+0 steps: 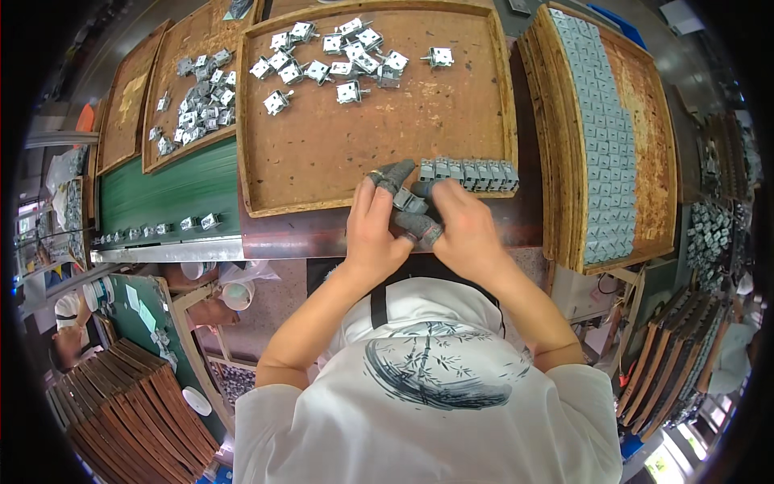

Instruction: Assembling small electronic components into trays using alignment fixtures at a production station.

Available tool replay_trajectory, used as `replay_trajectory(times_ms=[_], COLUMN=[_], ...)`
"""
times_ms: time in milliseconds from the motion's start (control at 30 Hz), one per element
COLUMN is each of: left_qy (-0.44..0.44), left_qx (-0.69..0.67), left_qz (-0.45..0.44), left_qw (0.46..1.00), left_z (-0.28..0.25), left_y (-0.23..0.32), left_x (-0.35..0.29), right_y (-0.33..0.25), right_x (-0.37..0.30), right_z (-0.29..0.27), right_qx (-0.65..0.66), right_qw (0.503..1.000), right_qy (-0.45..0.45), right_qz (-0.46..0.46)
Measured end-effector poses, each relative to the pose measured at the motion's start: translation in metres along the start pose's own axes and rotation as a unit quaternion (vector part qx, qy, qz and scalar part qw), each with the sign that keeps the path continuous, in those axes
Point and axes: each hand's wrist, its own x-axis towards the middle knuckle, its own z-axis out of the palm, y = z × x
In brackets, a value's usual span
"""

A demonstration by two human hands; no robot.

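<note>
Right down at the near edge of the shallow wooden tray (306,161), on the bench (314,238): a small metal part (409,202) between covered fingertips, just left of a tight row of metal pieces (472,175) along the front rim. Left hand (372,227), grey sleeves on the fingers: grip closed on that part. Right hand (466,224) close in beside it, fingers curled by the row's left end; can't tell whether gripping too or merely steadying.

Looks like careful positioning of a single part, close to the row but apparently not lined up with it. Next move calls for a firm hold, a square angle and no knock to the neighbours. Beyond, loose pieces (355,60) scattered toward the far side.

And the lettering? No legible brand on the metal. Pale sheets (147,316) on the green panel (187,359) at left, too small to read. Across the white shirt (484,436), a dark bamboo drawing.
</note>
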Motion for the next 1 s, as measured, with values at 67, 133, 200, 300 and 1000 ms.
replay_trajectory(times_ms=[67, 133, 200, 300, 1000], left_qy=[-0.022, -0.046, -0.060, -0.057, -0.344], left_qx=[-0.056, -0.117, -0.085, -0.064, -0.181], left_qz=[-0.001, 0.000, 0.064, 0.100, -0.257], left_qw=[0.998, 0.992, 0.992, 0.991, 0.885], left_z=[-0.001, 0.001, 0.002, 0.002, 0.008], left_y=[0.001, 0.001, -0.001, 0.005, -0.080], left_x=[-0.001, 0.000, 0.001, 0.003, 0.056], right_y=[0.008, 0.024, 0.026, 0.025, 0.256], right_x=[0.003, 0.005, 0.001, -0.003, 0.031], right_z=[-0.013, -0.015, -0.010, -0.013, -0.286], right_qx=[0.059, 0.214, 0.220, 0.222, -0.133], right_qw=[0.994, 0.954, 0.959, 0.963, 0.894], right_qy=[-0.072, -0.177, -0.157, -0.136, 0.234], right_qz=[0.060, 0.116, 0.088, 0.067, 0.358])
